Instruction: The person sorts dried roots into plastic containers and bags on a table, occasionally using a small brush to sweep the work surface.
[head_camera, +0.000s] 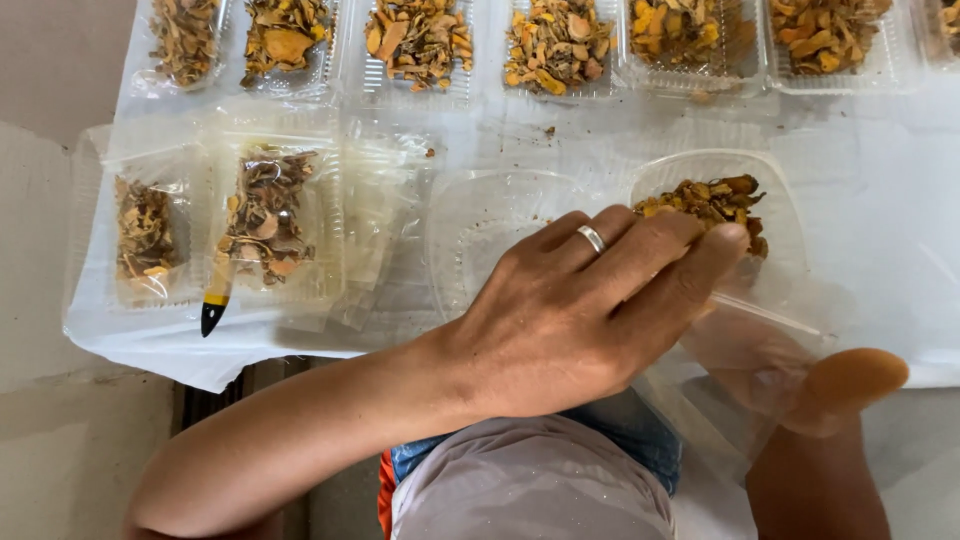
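1. Two hands meet at the near edge of the white sheet (150, 340), and both are busy with one clear plastic bag (730, 400).
2. The left hand (590, 310) lies flat, palm down, fingers pressed together and stretched toward the far right; a ring (592, 238) sits on one finger.
3. Just beyond its fingertips is a clear tray (700, 170) heaped with dried orange-brown slices (715, 200). The fingertips touch the near side of that heap.
4. The right hand (800, 385) is inside or behind the bag, seen through the film. Its thumb sticks out to the right; whether the fingers pinch the film I cannot tell.
5. The bag's mouth lies right under the left fingertips, its length running back toward the body, so the left hand is the nearer one to the slices.
6. Off to the left of the left wrist lie filled bags (265, 215) and a yellow-and-black pen (213, 305); further out runs a row of filled trays (555, 45).
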